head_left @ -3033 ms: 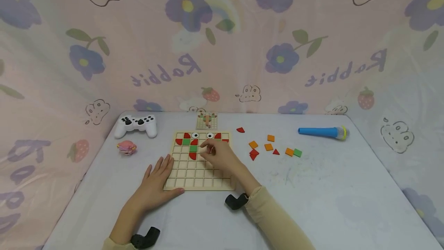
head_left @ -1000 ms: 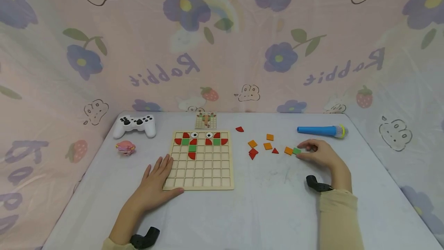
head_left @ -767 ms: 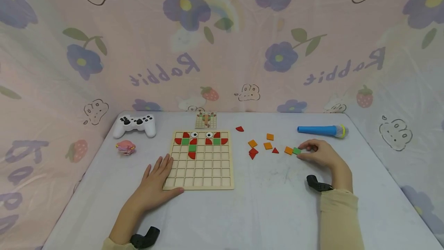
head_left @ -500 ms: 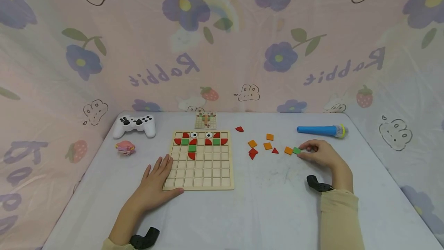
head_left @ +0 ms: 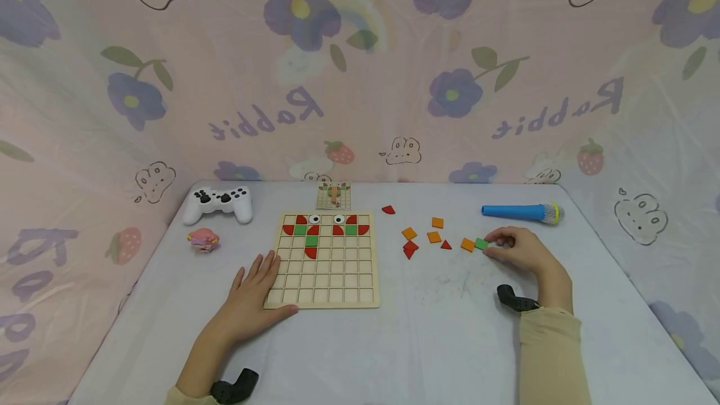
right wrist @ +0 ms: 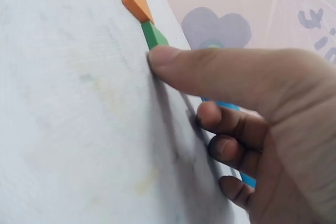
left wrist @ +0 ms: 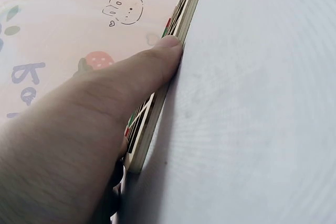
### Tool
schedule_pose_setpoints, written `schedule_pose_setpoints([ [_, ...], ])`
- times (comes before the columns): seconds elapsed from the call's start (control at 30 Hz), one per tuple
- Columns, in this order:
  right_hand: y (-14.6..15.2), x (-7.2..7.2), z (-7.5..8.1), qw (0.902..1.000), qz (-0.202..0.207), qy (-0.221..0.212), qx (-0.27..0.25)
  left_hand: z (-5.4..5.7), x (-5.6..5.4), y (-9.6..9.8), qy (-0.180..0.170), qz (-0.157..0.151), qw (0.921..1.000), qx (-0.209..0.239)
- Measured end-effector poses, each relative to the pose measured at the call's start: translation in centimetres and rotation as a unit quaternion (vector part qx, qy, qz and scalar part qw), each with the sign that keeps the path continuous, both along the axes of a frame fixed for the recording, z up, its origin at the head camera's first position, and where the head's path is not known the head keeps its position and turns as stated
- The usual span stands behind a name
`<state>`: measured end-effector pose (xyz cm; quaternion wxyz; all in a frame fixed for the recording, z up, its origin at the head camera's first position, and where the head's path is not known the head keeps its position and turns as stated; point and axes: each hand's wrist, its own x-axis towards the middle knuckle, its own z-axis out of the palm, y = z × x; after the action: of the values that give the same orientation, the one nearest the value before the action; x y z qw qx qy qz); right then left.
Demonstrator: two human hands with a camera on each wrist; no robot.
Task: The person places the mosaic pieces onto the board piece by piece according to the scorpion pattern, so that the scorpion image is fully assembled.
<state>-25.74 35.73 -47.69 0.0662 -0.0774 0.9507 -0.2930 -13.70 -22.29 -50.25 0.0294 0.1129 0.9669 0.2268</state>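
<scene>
My left hand (head_left: 247,299) lies with fingers spread along the left and front edge of the wooden grid board (head_left: 337,280). In the left wrist view its thumb (left wrist: 167,51) presses the board's edge. Red quarter-round pieces, green squares (head_left: 312,240) and two eye pieces (head_left: 339,219) sit in the board's upper cells. Out to the right, my right hand (head_left: 520,249) pinches a green square tile (head_left: 481,244) at its right side, between thumb and index finger. The right wrist view shows the thumb at the green tile's end (right wrist: 155,36); the index fingertip is hidden there.
Loose orange squares (head_left: 434,237) and red pieces (head_left: 410,246) lie right of the board, one orange square (head_left: 467,244) against the green tile. A pattern card (head_left: 334,195) stands behind the board. A white game controller (head_left: 218,205), pink toy (head_left: 204,239) and blue microphone (head_left: 520,212) lie farther out.
Since three seconds ago my right hand has moved from over the board's upper right to the green tile, uncovering the pieces there. During the last second both hands have stayed still.
</scene>
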Motion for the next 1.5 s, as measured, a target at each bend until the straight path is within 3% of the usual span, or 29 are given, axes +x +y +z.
schedule_pose_setpoints([
  [0.43, -0.9, 0.0, 1.4, 0.9995, 0.009, 0.02, -0.021, 0.2, 0.1, 0.1, 0.0, 0.0, 1.0, 0.001],
  [0.7, -6.3, -0.8, 3.3, 0.9968, 0.039, 0.061, -0.033, 0.1, 0.1, 0.1, -0.004, 0.0, 1.0, 0.002],
  [0.9, -10.7, -1.3, 2.8, 0.9964, 0.037, 0.057, -0.051, 0.1, 0.1, 0.0, -0.006, 0.001, 1.0, 0.004],
  [1.17, -15.2, -0.7, 2.5, 0.9934, 0.025, 0.058, -0.096, 0.1, 0.1, 0.0, -0.001, -0.001, 1.0, 0.009],
  [1.5, -21.6, -0.3, 0.6, 0.9894, 0.068, 0.061, -0.113, -0.3, 0.1, -0.1, -0.002, -0.003, 0.9999, 0.012],
])
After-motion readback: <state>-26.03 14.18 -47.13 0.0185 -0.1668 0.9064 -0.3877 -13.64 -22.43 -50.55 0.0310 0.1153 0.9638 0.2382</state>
